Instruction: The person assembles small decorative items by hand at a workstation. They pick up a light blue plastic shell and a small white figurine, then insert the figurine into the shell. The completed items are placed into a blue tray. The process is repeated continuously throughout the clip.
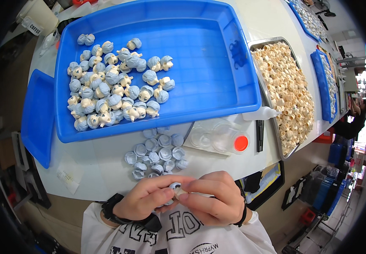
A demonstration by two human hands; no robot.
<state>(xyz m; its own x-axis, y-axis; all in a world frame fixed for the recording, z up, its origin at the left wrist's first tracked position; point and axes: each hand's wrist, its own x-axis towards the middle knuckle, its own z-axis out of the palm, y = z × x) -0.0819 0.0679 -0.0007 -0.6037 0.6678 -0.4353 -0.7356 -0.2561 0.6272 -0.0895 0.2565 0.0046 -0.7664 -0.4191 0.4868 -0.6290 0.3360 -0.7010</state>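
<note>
Close to my body, past the table's near edge, my left hand (142, 198) grips a small doll head (176, 186) with pale blue hair. My right hand (217, 197) pinches the same head from the other side, thumb and fingertips meeting on its cream part. My fingers cover most of it. Just beyond my hands, several loose pale blue hair caps (152, 145) lie on the white table, many with the hollow side up. Farther back, a large blue tray (157, 127) holds many finished-looking heads (102, 89) with blue hair, bunched in its left half.
A metal tray (269, 95) full of cream hollow pieces (282, 89) stands on the right. Between it and the caps are clear round containers (210, 135), one with a red lid (241, 143), a squeeze bottle (261, 113) and a black pen-like object (260, 135). A smaller blue bin (38, 116) sits left.
</note>
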